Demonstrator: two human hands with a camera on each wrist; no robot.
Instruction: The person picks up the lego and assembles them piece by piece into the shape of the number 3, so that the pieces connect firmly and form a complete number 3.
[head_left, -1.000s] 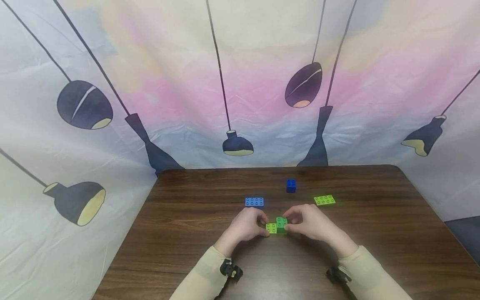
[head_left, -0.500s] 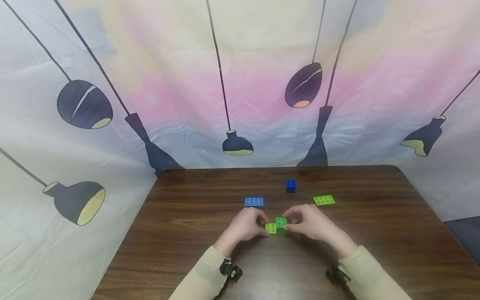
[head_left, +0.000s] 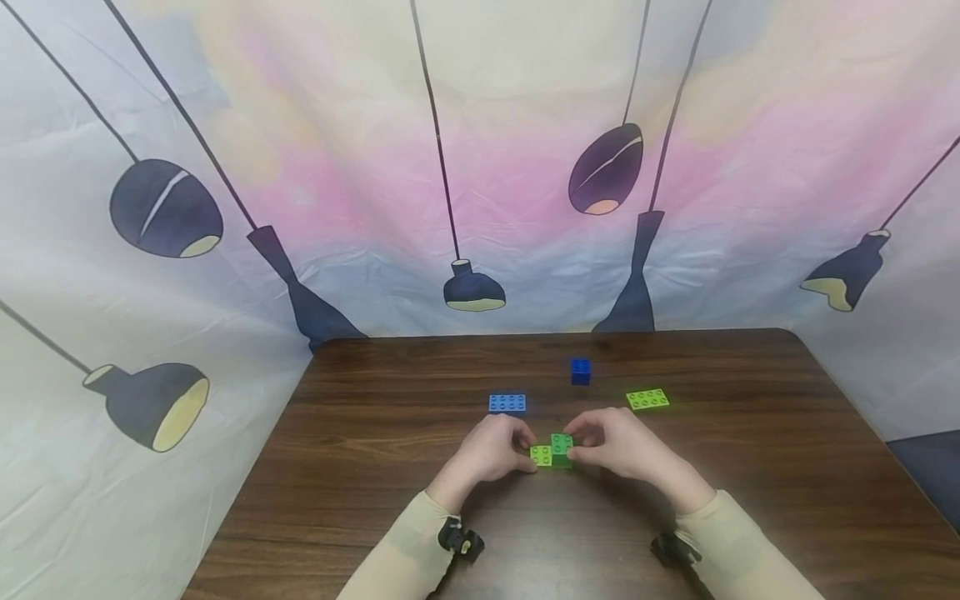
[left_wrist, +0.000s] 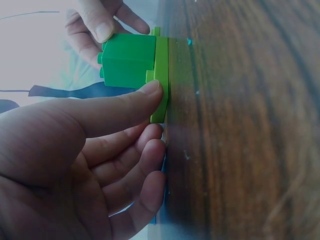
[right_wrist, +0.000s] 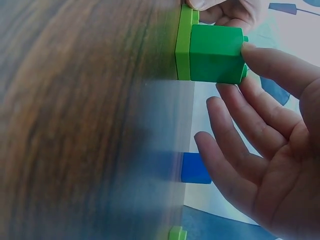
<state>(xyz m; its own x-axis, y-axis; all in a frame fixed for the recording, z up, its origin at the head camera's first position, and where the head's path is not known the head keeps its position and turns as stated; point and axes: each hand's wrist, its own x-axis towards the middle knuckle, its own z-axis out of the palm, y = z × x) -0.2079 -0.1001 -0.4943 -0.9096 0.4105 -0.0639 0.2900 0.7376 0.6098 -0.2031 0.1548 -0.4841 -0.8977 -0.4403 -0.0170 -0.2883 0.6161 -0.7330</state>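
Note:
A green toy brick (head_left: 562,444) sits on the right half of a lime-green building plate (head_left: 541,456), whose left studs are bare. The plate lies flat on the table. My left hand (head_left: 491,450) holds the plate at its left end; in the left wrist view the thumb presses its near edge, and the other fingers curl behind. From the other side my right hand (head_left: 618,442) pinches the green brick, thumb and fingers at its upper part in the right wrist view. Brick and plate show no gap between them in either wrist view.
Beyond the hands on the brown table (head_left: 360,467) lie a light blue plate (head_left: 507,403) at left and a second lime-green plate (head_left: 648,399) at right. A dark blue brick (head_left: 581,372) stands farther back between them. A printed cloth (head_left: 360,167) hangs behind the table.

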